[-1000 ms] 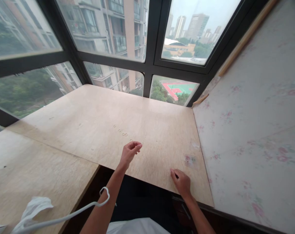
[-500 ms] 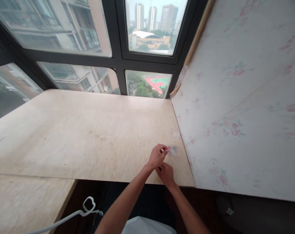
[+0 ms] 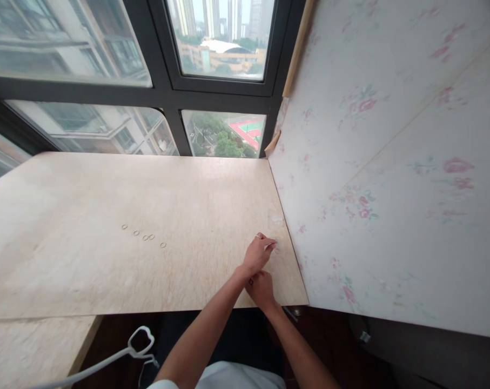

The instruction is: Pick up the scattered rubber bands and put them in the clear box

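My left hand (image 3: 257,253) is at the right end of the pale board, crossed over in front of my right hand. Its fingers pinch a small clear plastic bag (image 3: 271,245), mostly hidden by the fingers. Just beyond the fingertips a small thin ring (image 3: 277,251) shows on the board. My right hand (image 3: 261,289) is curled near the board's front edge, just below my left wrist; whatever its fingers hold is hidden. Several small thin rings (image 3: 146,237) lie in a slanting row on the board to the left.
Another clear plastic piece (image 3: 275,219) lies near the flowered wall (image 3: 374,227) on the right. Dark-framed windows (image 3: 163,94) stand behind the pale board (image 3: 204,200). A white bent-wire handle (image 3: 141,341) sticks up at lower left.
The clear bag lay flat with its print showing; now it is gathered up in my left fingers, and a ring shows beside them. The view has turned slightly right.
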{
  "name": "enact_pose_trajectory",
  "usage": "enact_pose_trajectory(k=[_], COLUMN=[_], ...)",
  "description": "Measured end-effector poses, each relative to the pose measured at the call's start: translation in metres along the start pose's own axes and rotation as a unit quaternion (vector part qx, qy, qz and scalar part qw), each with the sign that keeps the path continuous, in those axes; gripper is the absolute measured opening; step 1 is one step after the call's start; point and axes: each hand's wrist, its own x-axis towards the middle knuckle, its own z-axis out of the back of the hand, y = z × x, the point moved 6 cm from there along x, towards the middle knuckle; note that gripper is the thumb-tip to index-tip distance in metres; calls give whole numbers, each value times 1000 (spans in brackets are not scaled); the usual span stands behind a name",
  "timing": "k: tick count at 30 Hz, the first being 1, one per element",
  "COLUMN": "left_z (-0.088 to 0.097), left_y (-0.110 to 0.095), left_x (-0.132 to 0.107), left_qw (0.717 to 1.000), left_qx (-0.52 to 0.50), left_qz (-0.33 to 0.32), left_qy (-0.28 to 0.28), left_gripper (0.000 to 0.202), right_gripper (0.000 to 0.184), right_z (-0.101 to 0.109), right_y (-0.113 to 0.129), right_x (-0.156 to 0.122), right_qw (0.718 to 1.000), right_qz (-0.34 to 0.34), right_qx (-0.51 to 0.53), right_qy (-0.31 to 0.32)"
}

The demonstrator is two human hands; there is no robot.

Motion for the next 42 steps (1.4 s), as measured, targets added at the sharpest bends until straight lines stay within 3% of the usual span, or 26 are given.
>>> enact_pose_trajectory(k=[5,11,17,21,25,28,31,34,38,42], left_z=[42,111,149,156,157,157,157,157,159,161], left_y=[31,77,93,96,99,103,106,109,108,106], left_x=[-26,-89,-133,-147,-153,-155,-156,-157,-159,-160], left_qw=[999,985,971,972,975,975,976,976,975,976], left_qx=[-8,80,102,110,89,75,60,40,14,0], left_qz=[8,56,62,40,23,21,18,13,9,19], left_qy=[-37,-142,-208,-203,-203,-207,-209,-215,-222,-218], left_gripper=[24,25,31,26,25,28,28,26,27,28], right_gripper=[41,49,48,40,29,29,28,26,24,19], right_z=[10,15,14,12,9,-7,-35,-66,-96,-103], right_y=[8,10,9,26,73,130,184,221,240,240], right_x=[0,-2,6,31,71,106,139,166,186,190], right_qw=[999,996,997,987,973,976,974,967,951,939], right_qz=[22,33,-14,-17,22,90,138,158,178,190], right_qx=[28,68,73,148,218,164,75,9,-85,-137], right_qy=[-23,-54,-12,54,67,107,162,199,239,252])
